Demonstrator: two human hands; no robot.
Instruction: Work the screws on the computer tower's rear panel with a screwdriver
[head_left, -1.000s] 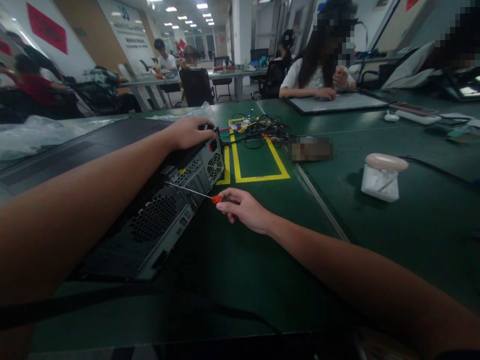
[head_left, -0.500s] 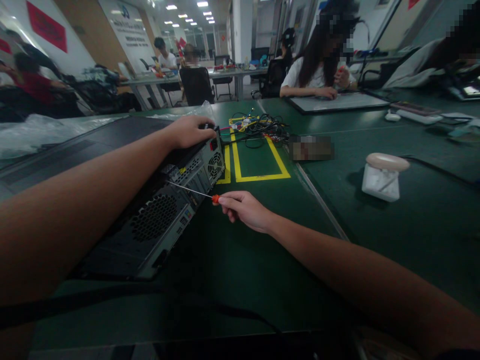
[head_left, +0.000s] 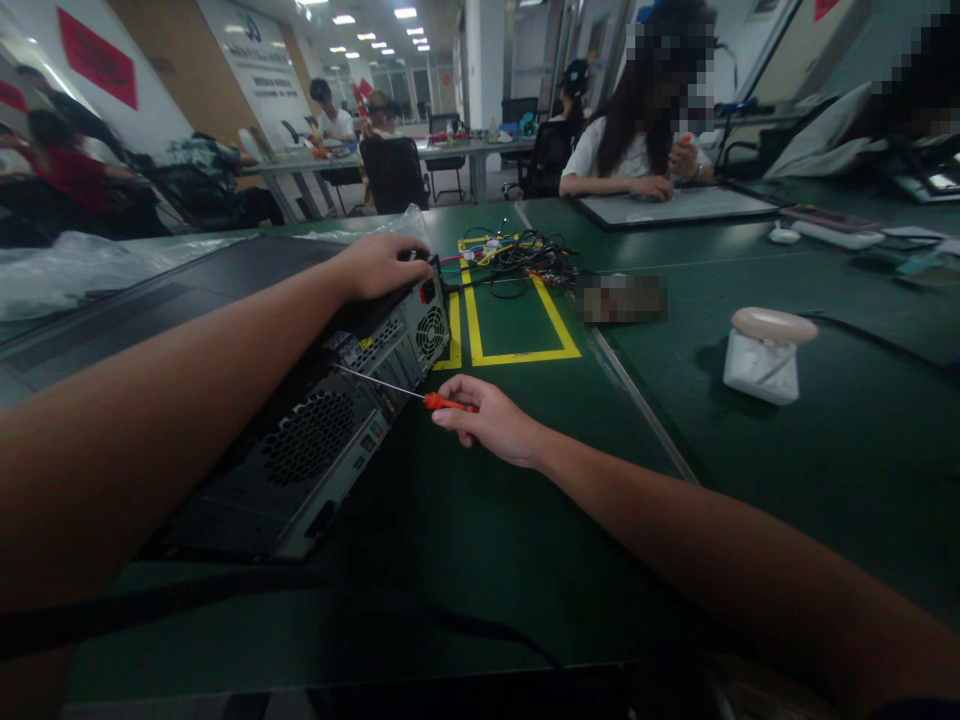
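A black desktop computer case (head_left: pixel 289 500) lies on its side on the green table, with its rear panel of vents, ports and a fan grille facing right. My left hand (head_left: pixel 382 265) grips the case's far upper corner near the power socket, its fingertips bent over the edge. In my right hand (head_left: pixel 484 420) is a screwdriver (head_left: pixel 450 402) with an orange-red handle, held between thumb and fingers. Its long thin shaft reaches left to the rear panel, where the tip meets the case near a small bracket; the exact contact point is too small to make out.
Tangled cables (head_left: pixel 525 255) lie beyond the case by yellow tape marks (head_left: pixel 525 355). A white earbud case (head_left: pixel 761 360) stands open at right. Clear plastic wrap (head_left: pixel 60 270) is behind the case. Across the table a person (head_left: pixel 630 150) works at a flat panel (head_left: pixel 675 203).
My right hand's fingers have loosened and shifted round the screwdriver, so more of its handle shows. The left hand and the computer case stay where they were.
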